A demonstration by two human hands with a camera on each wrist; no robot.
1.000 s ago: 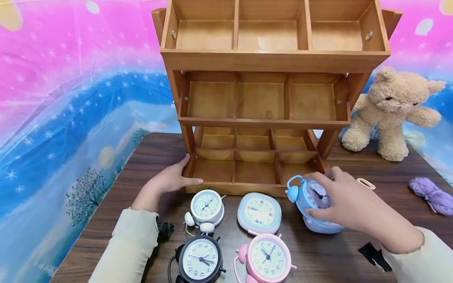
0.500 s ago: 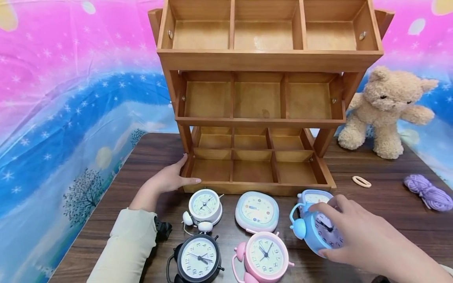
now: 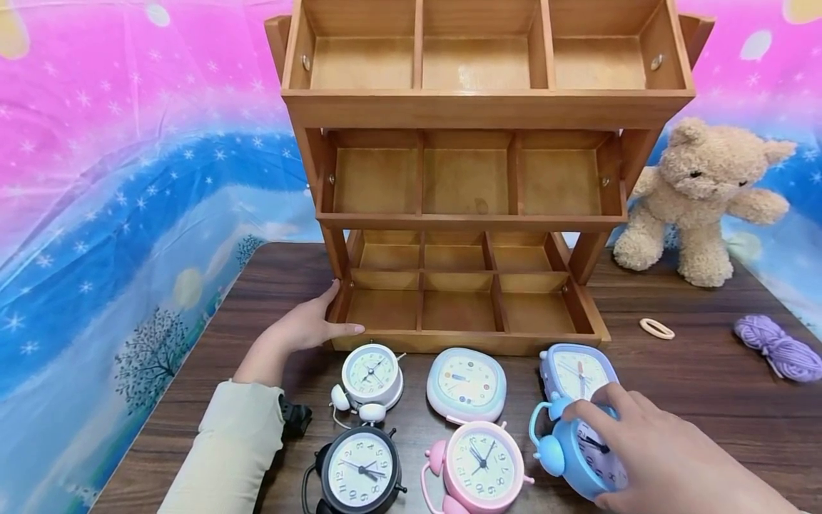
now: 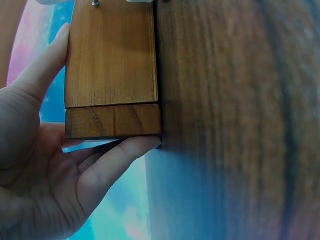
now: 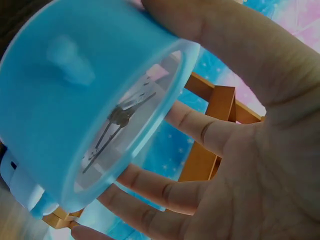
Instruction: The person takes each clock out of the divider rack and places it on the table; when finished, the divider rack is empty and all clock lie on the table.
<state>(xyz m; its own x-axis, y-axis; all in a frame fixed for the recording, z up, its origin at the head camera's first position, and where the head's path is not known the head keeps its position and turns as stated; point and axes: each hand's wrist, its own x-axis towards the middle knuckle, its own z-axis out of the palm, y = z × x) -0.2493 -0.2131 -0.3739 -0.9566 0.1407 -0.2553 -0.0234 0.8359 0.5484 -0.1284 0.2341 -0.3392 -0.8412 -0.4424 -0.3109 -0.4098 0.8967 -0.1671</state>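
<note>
My right hand [image 3: 655, 450] holds a blue twin-bell alarm clock [image 3: 574, 457] by its round case, thumb on one side and fingers on the other; the right wrist view shows its dial [image 5: 125, 120] close up. My left hand [image 3: 298, 332] grips the lower left end of the wooden shelf [image 3: 472, 341], thumb and fingers on either side of the wood panel [image 4: 112, 60]. Just behind the blue clock lies a periwinkle square clock [image 3: 578, 368]. To the left are a pale blue rounded clock [image 3: 467, 385], a pink alarm clock [image 3: 484, 464], a white one [image 3: 370, 375] and a black one [image 3: 361, 467].
The shelf rises in three tiers of compartments behind the clocks. A teddy bear [image 3: 703, 203] stands at the back right of the dark wood table [image 3: 693, 371]. Near it lie a beige ring [image 3: 657, 328] and a purple yarn skein [image 3: 778, 348]. A patterned cloth [image 3: 160, 178] hangs behind.
My right hand has brought the blue clock toward me, from over the periwinkle clock to in front of it, uncovering that clock's face. The left hand has kept its grip on the shelf.
</note>
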